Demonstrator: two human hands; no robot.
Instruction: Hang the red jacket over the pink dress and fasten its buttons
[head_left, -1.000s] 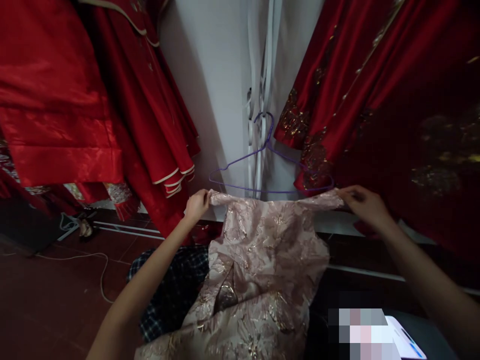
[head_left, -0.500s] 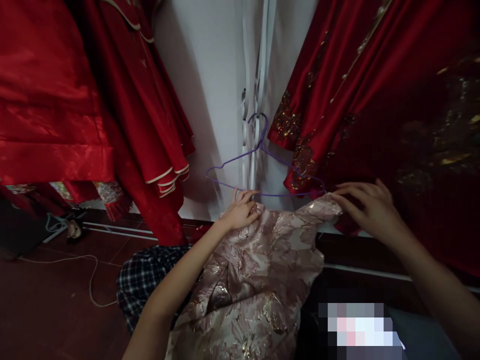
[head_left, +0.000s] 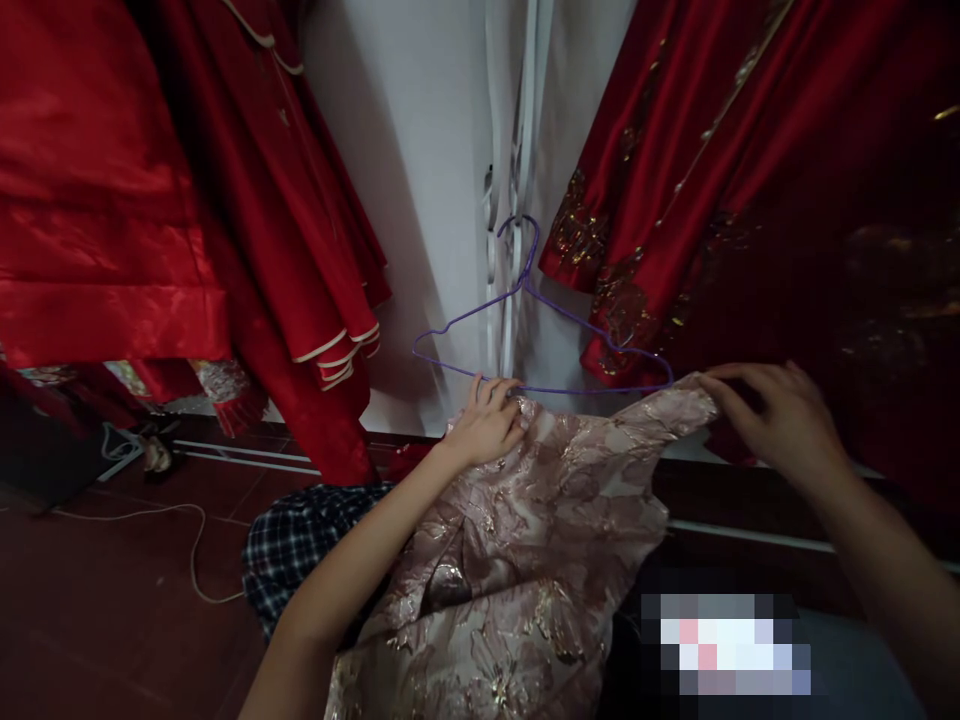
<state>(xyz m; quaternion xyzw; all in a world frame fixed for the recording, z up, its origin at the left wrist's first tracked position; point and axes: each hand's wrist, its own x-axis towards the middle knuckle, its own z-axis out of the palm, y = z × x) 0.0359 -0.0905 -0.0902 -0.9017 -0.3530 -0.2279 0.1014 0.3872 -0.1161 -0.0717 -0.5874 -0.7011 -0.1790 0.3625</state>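
Note:
A pink-and-gold brocade dress (head_left: 555,530) spreads below a purple wire hanger (head_left: 465,318), whose hook points up in front of white vertical bars. My left hand (head_left: 491,425) is closed at the dress's upper left edge, its fingers over the hanger's lower bar; the fingertips are partly hidden. My right hand (head_left: 780,410) pinches the end of the dress's right shoulder and holds it out to the right. That shoulder lies just below and beyond the hanger's right end.
Red garments (head_left: 300,200) hang at the left, and dark red embroidered garments (head_left: 705,150) at the right. A pale cable (head_left: 196,560) lies on the reddish floor. Dark plaid cloth (head_left: 307,535) is beside my left forearm. A pixelated bright patch (head_left: 735,640) is at lower right.
My right hand has moved right, drawing the dress's shoulder outward past the hanger's end. My left hand stays at the lower bar.

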